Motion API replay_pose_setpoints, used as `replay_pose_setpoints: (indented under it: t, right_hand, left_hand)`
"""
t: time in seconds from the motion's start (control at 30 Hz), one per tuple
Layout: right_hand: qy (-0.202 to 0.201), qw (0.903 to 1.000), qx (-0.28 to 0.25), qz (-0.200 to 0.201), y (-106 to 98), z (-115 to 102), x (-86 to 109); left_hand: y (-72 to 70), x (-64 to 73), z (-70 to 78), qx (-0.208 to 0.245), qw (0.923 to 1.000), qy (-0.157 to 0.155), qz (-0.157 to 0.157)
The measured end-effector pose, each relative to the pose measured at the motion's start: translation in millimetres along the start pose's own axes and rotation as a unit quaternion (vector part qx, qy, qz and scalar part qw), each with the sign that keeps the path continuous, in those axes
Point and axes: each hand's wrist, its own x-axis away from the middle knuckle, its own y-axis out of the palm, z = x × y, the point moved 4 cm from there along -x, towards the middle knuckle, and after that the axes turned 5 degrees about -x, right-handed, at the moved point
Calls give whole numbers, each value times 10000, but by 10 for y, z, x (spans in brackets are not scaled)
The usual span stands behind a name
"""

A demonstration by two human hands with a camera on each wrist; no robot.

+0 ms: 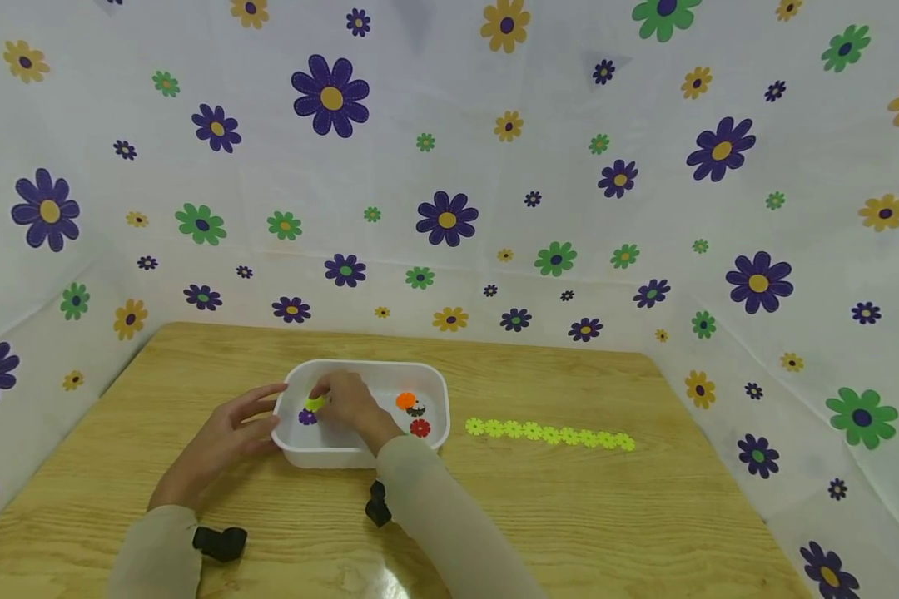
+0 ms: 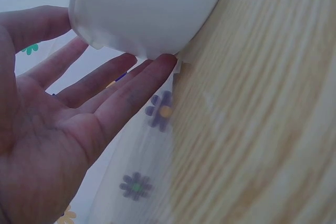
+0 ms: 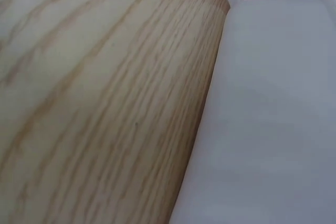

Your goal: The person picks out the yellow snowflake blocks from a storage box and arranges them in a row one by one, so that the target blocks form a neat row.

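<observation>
A white plastic tray (image 1: 360, 457) stands on the wooden table. Inside it, the right hand (image 1: 350, 405) reaches to the left end, its fingertips pinching a yellow-green flower-shaped disc (image 1: 314, 404). A purple flower disc (image 1: 308, 418) lies just below that one. Toward the tray's right end lie an orange disc (image 1: 405, 401), a dark green disc (image 1: 415, 411) and a red disc (image 1: 419, 428). With fingers extended, the left hand (image 1: 228, 437) touches the outside of the tray's left end; the left wrist view shows its fingertips against the tray wall (image 2: 142, 14).
To the right of the tray, a straight row of several yellow-green flower discs (image 1: 550, 434) lies on the table (image 1: 569, 516). White cloth (image 1: 389, 166) printed with flowers surrounds the table at the back and sides. The tray's wall (image 3: 273, 103) blocks most of the right wrist view.
</observation>
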Motion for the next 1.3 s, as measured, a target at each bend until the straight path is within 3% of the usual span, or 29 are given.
replay_pose_setpoints:
  t: [0.43, 0.67, 0.9, 1.3]
  right_hand:
    - [-135, 9979, 628, 40, 41, -13, -16]
    - [-449, 9946, 936, -36, 41, -27, -23]
    - [-787, 9960, 419, -87, -41, -16, 16]
    - [-496, 9964, -598, -326, -183, 97, 93]
  left_hand:
    - [7, -1, 8, -49, 10000, 53, 38]
    - [4, 2, 12, -35, 10000, 32, 12]
    - [2, 12, 16, 61, 9999, 100, 2]
    - [1, 18, -12, -7, 9999, 104, -5]
